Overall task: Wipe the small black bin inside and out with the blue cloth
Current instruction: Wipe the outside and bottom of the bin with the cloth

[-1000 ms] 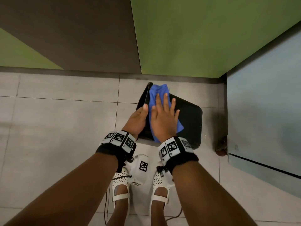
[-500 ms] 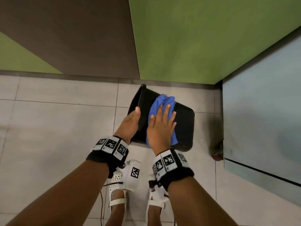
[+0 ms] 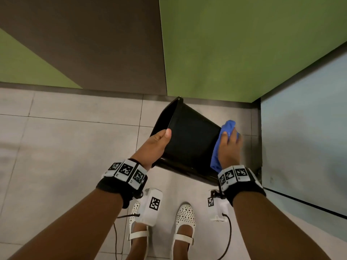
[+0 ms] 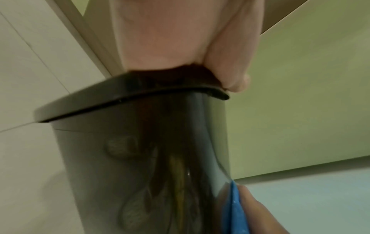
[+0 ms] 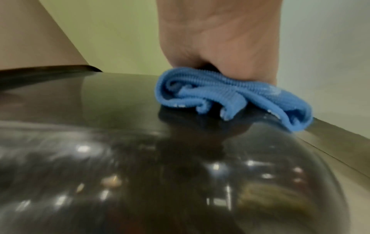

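The small black bin (image 3: 189,143) is lifted off the floor and tipped on its side, mouth to the left and base to the right. My left hand (image 3: 157,145) grips its rim (image 4: 130,98), thumb on the outer wall and fingers hidden inside. My right hand (image 3: 230,147) curls round the bunched blue cloth (image 3: 228,125) and presses it against the bin's base end. In the right wrist view the cloth (image 5: 230,98) lies crumpled under my right hand (image 5: 220,39) on the glossy black wall (image 5: 120,142). The left wrist view catches a strip of cloth (image 4: 236,210) at the far corner.
A green and brown wall (image 3: 225,44) stands just behind the bin. A pale blue panel (image 3: 304,137) closes off the right side. Grey floor tiles (image 3: 65,147) stretch to the left. My feet in white shoes (image 3: 185,218) are below the bin, with cables hanging from the wrist cameras.
The bin has been turned and raised, its side wall now facing up. My right hand slid the cloth from the upper side across to the base end at the right and now curls round it.
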`<action>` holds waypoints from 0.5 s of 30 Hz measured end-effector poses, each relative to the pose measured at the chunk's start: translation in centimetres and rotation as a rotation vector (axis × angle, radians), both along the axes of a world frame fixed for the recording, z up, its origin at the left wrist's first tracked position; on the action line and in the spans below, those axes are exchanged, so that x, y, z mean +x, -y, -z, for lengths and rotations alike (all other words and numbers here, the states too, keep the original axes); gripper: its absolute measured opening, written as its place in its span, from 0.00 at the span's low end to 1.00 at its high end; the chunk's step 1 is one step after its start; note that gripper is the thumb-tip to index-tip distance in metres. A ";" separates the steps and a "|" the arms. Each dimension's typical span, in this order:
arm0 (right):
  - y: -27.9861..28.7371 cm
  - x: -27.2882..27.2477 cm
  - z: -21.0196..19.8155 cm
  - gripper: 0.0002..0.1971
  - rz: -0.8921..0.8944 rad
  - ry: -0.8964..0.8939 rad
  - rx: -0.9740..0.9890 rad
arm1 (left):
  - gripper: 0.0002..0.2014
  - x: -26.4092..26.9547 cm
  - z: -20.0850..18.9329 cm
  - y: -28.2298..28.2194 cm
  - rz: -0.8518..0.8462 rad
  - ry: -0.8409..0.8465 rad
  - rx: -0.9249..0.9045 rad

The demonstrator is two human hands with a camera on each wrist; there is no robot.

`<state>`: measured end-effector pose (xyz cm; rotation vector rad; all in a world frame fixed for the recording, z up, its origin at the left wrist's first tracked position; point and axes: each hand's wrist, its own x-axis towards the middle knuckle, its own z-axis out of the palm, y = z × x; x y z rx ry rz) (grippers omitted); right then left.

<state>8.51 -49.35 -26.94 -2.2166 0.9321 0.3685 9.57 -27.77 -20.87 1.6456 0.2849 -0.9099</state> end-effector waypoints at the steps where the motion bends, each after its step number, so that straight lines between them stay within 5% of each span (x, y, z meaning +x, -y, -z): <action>1: 0.4 0.1 -0.2 0.27 0.094 0.003 0.051 | 0.23 0.0 -0.2 -0.2 0.054 -0.007 0.012; 4: 1.2 0.3 -0.4 0.27 0.287 0.014 0.078 | 0.14 0.4 -1.3 -0.6 0.261 -0.099 -0.028; 6: 0.9 0.0 -0.3 0.26 0.336 0.076 0.042 | 0.19 1.0 -1.8 -0.2 0.339 -0.097 -0.034; 11: -1.4 -1.0 0.6 0.26 0.337 0.221 0.024 | 0.32 2.4 -1.8 1.9 -0.134 0.059 0.015; 15: -1.5 -1.6 1.6 0.27 0.311 0.293 -0.014 | 0.61 4.0 1.0 1.2 -0.222 -0.264 -0.009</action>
